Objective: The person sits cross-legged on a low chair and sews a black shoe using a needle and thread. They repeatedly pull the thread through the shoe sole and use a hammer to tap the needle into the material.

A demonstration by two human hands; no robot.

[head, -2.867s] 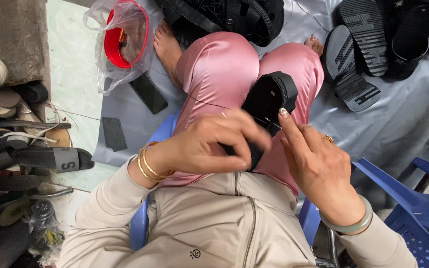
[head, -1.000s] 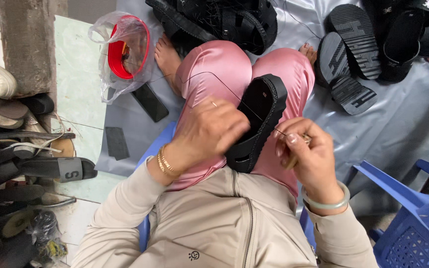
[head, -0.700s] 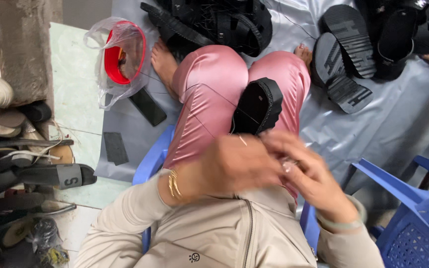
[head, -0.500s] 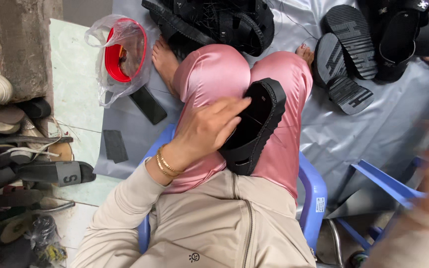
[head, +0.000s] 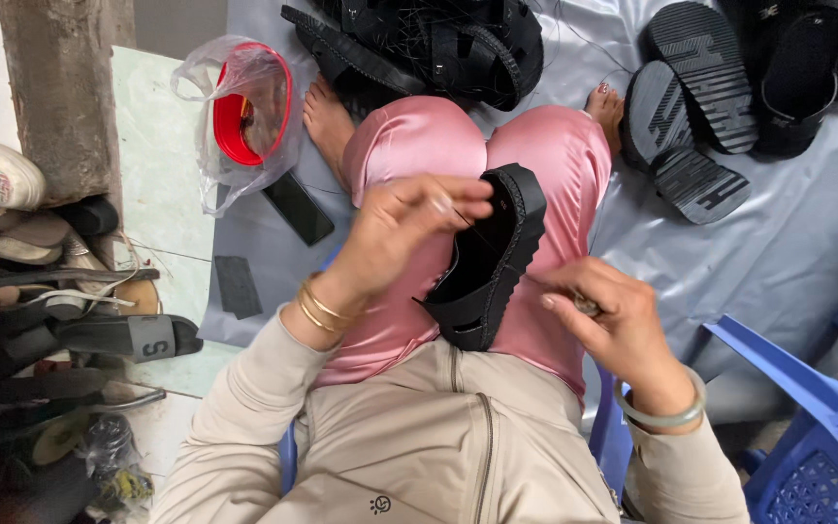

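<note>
**Black sandal worked on across a pink lap**

The person sits with a black platform sandal [head: 489, 260] lying tilted on the pink-trousered thighs [head: 545, 165], its thick sole edge turned toward the right side; the left hand [head: 402, 225] rests on the sandal's upper part, fingers curled and pinched together at its top, gold bangles [head: 318, 305] at the wrist; the right hand [head: 611, 316] sits just beside the sandal's lower edge, fingers closed narrowly on something small that I cannot make out, a pale green bangle [head: 660, 415] on that wrist; beyond the knees a heap of black sandals [head: 438, 39] lies on a grey sheet [head: 807, 243]; a red bowl in a clear bag [head: 244, 116] stands to the left, near a dark phone [head: 298, 208]; a blue plastic chair [head: 817, 427] stands at the right.
</note>
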